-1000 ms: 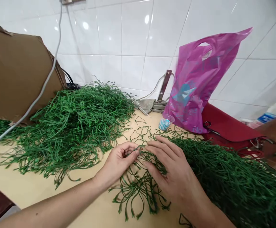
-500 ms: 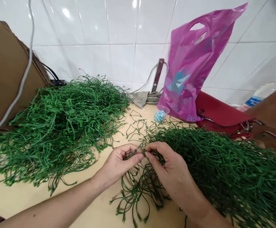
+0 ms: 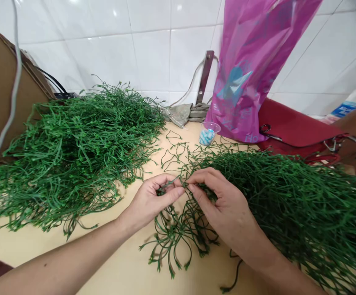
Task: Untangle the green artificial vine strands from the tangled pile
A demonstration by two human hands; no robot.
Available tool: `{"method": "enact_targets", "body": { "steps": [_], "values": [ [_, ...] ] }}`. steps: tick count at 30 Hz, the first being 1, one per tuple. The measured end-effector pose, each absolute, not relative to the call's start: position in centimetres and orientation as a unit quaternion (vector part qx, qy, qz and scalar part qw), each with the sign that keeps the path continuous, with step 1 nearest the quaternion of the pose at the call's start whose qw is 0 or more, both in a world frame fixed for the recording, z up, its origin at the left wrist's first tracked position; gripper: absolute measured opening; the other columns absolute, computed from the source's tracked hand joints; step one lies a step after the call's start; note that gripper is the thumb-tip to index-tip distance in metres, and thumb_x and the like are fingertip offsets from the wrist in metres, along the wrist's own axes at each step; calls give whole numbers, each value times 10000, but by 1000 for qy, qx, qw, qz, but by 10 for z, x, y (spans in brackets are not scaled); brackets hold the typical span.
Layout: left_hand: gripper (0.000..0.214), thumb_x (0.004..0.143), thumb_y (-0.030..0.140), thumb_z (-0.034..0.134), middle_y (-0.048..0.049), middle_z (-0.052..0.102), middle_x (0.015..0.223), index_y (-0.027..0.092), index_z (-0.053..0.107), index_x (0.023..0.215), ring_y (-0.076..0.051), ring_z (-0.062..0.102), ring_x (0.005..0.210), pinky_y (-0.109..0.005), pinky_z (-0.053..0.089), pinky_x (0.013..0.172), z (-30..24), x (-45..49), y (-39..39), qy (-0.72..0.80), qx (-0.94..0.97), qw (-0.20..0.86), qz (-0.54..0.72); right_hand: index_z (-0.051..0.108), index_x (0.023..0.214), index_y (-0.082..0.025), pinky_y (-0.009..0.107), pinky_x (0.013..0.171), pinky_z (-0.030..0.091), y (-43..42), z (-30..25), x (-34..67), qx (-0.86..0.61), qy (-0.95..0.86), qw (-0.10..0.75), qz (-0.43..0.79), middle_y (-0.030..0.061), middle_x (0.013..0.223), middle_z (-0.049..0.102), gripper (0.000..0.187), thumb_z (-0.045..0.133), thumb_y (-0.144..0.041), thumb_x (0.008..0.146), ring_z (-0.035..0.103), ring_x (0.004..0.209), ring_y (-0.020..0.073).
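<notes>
My left hand (image 3: 155, 194) is closed, thumb against fingers, on a thin green plastic stem (image 3: 174, 180). Close beside it, my right hand (image 3: 224, 200) pinches at the same spot with thumb and forefinger; the fingertips of both hands nearly meet. Whether the right fingers grip the same stem or another one is too small to tell. Under the hands a loose bunch of green stems (image 3: 173, 233) spreads over the table, each ending in small branched tips. A large heap of such stems (image 3: 82, 135) lies to the left, and another heap (image 3: 300, 200) to the right.
A pink plastic bag (image 3: 242, 82) stands by the tiled wall, next to a red bag (image 3: 300, 127). A clear cup with blue and white pieces (image 3: 207, 136) stands before it. Several single stems lie on the table (image 3: 110, 254). A cardboard box (image 3: 6, 90) is at far left.
The view has tilted down a little, so the background sits higher. Both hands stay together at the stem; my right fingertips have opened slightly apart.
</notes>
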State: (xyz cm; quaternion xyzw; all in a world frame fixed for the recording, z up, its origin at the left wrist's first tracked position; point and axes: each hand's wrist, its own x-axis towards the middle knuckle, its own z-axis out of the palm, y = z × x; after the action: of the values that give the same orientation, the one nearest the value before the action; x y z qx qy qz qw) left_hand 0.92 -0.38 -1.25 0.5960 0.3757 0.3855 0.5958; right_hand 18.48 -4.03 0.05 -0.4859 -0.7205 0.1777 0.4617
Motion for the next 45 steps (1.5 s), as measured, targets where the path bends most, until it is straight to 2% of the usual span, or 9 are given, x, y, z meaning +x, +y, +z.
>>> {"method": "enact_targets", "body": {
  "steps": [4,12,17,23,29,33,37,42,45],
  "values": [
    [154,819,299,664,48,463,656,153,614,822,-95,361,612,-222,303,587,-9,9,-5,382,603,592,374,654,912,-214,302,812,491,-41,1,184,-480,-726,460,173,24,883,678,145,551,-116,938,610,896,176],
    [160,778,300,668,57,434,612,162,595,743,-89,352,573,-220,300,557,-5,12,-7,409,611,577,356,665,986,-218,384,947,498,-43,3,178,-489,-712,464,197,70,1055,696,142,532,-183,951,628,1044,215],
    [151,788,299,652,47,485,640,164,601,741,-94,382,589,-223,331,585,-4,13,-7,399,620,575,354,647,908,-227,366,892,513,-40,3,182,-472,-739,438,199,47,959,706,139,551,-128,921,633,971,207],
    [196,835,330,637,56,456,650,165,578,749,-89,369,595,-214,326,576,-3,10,-7,353,623,612,337,608,902,-215,305,829,503,-35,9,193,-438,-792,368,215,25,908,668,119,536,-132,948,618,907,177],
    [264,823,414,705,51,520,689,173,602,859,-65,424,523,-187,367,496,-7,5,-9,369,551,673,327,619,865,-223,282,721,516,-29,20,212,-528,-729,386,202,7,819,676,92,553,-182,914,629,761,167],
    [342,788,468,749,72,494,637,181,574,852,-44,402,453,-163,363,427,-6,4,-9,378,516,695,328,629,818,-233,272,692,517,-31,26,213,-535,-732,377,190,-5,768,671,105,563,-189,887,616,710,162],
    [342,789,457,760,71,498,648,171,585,856,-34,411,458,-148,379,422,-7,4,-8,383,514,686,344,634,810,-239,262,658,522,-32,22,207,-540,-714,383,227,-16,722,666,116,562,-207,895,603,657,155],
    [313,791,394,772,27,606,789,182,651,987,-44,506,500,-175,432,469,-6,5,-8,389,539,660,350,645,819,-230,258,668,529,-33,17,202,-547,-684,417,243,-12,740,677,100,580,-221,894,616,677,155],
    [349,790,387,771,19,624,783,204,707,1080,-56,519,503,-184,427,461,-4,6,-8,386,531,659,368,650,837,-233,255,683,529,-37,17,194,-537,-688,425,240,-14,759,686,88,586,-199,887,627,703,154]
  ]
}}
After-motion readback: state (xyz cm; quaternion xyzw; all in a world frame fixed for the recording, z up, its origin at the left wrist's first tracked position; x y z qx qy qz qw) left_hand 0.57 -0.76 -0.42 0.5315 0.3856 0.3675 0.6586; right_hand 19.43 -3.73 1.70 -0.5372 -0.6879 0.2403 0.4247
